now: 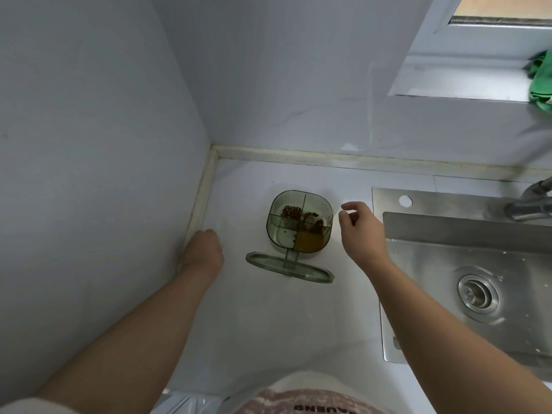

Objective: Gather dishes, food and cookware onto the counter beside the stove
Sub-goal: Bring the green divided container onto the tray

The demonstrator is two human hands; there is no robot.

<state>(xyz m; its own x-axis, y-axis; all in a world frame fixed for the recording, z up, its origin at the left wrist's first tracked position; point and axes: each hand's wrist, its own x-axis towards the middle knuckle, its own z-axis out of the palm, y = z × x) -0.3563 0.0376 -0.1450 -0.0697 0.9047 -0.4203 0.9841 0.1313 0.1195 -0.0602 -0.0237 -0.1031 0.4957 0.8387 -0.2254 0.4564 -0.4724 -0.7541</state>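
A green see-through spice box (pixel 299 221) stands on the white counter (pixel 268 318) near the corner of the walls. It has several compartments with red-brown and yellow-brown spices. Its hinged lid (pixel 289 267) lies flat toward me. My left hand (pixel 204 248) rests on the counter beside the left wall, fingers curled, holding nothing. My right hand (pixel 360 231) hovers just right of the box, fingers apart and slightly bent, not touching it.
A steel sink (pixel 466 264) with a drain (pixel 478 294) fills the right side, and a faucet (pixel 528 201) stands at its back. A green cloth (pixel 540 79) lies on the window sill at the upper right. Walls close off the left and back.
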